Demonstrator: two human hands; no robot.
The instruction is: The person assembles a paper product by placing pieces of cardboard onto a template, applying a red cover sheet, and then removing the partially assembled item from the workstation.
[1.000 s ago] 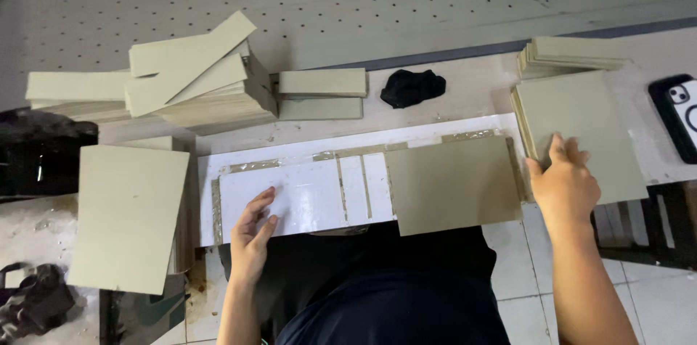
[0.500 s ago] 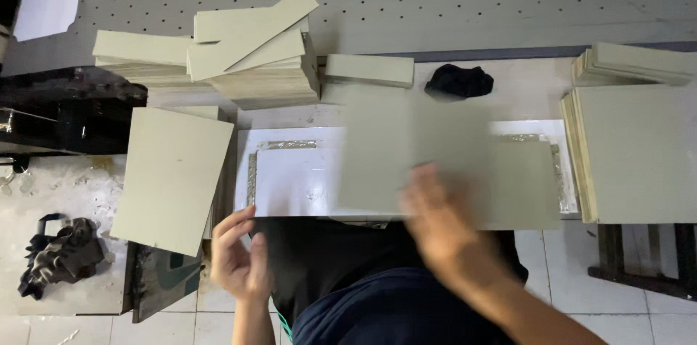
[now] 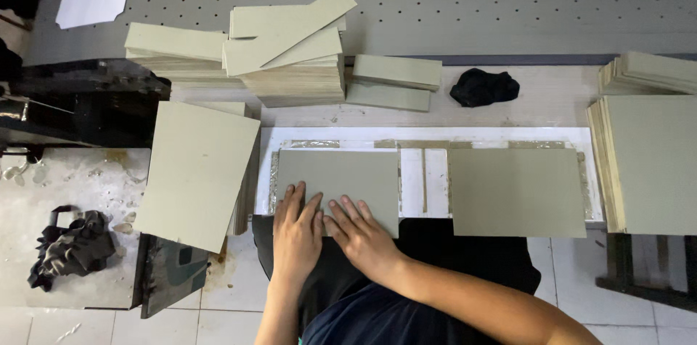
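This is a workshop, a small bookbinding or box-making bench by the look of it. Stacks of cut grey-green board (image 3: 290,62) crowd the back of the worktable (image 3: 552,98), with more piled at the right edge (image 3: 646,163) and a loose sheet stack on the left (image 3: 196,171). Behind them runs a perforated grey machine bed (image 3: 450,11), the kind found on a cutting table. A white glue-streaked sheet (image 3: 428,178) lies on the bench with boards laid on it. A dirty rag (image 3: 69,247) sits on a stained side surface, a black cloth (image 3: 483,87) on the bench, tiled floor (image 3: 218,323) below.
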